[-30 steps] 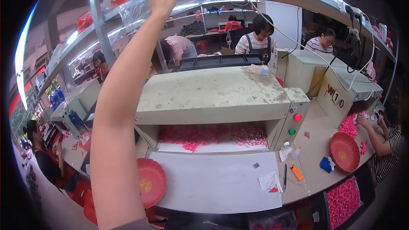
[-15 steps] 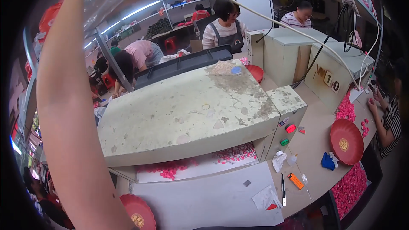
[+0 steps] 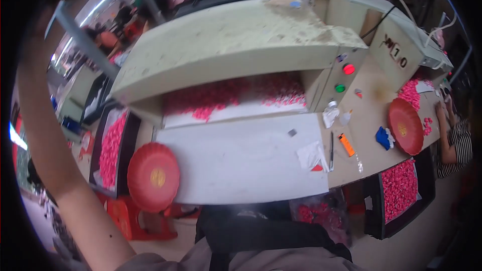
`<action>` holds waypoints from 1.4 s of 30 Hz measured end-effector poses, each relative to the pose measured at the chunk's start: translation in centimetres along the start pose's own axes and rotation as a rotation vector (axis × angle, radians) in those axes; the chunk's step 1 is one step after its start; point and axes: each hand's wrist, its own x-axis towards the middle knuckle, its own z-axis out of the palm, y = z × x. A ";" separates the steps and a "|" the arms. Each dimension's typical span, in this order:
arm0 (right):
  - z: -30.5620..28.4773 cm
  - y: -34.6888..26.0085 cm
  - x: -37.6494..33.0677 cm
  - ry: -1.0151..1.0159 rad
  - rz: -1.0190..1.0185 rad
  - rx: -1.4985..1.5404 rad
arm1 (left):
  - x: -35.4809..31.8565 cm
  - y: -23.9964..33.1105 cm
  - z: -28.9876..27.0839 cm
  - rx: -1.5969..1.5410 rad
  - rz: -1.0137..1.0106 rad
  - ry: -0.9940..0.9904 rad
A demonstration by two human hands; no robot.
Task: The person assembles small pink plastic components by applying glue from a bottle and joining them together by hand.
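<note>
My left arm [image 3: 42,120] is raised along the left side, and its hand is lost beyond the dark rim at the top left. My right hand does not show. In front of me a white sheet [image 3: 241,160] lies below the opening of a cream metal machine [image 3: 216,45]. Many small pink pieces [image 3: 206,113] are heaped inside that opening. At the sheet's left edge sits a red scalloped dish [image 3: 145,165] with a gold emblem. A crumpled tissue [image 3: 307,155], a black pen-like tool [image 3: 331,150] and an orange lighter [image 3: 346,144] lie at the right.
Dark trays of pink pieces stand at left [image 3: 111,150] and right [image 3: 400,190]. Another red dish [image 3: 407,133] and a blue cloth [image 3: 384,138] lie on the right. A red stool [image 3: 133,221] stands below. A striped-sleeved person [image 3: 454,145] works at far right.
My view has tilted downward, bringing the near table edge, my lap and the trays into sight. My raised left arm has shifted toward the left rim; the clear plastic above has left view.
</note>
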 end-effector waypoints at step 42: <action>34.2 -31.9 13.7 -0.303 -0.515 -0.602 | -50.6 -6.2 1.9 -0.297 -0.374 -0.137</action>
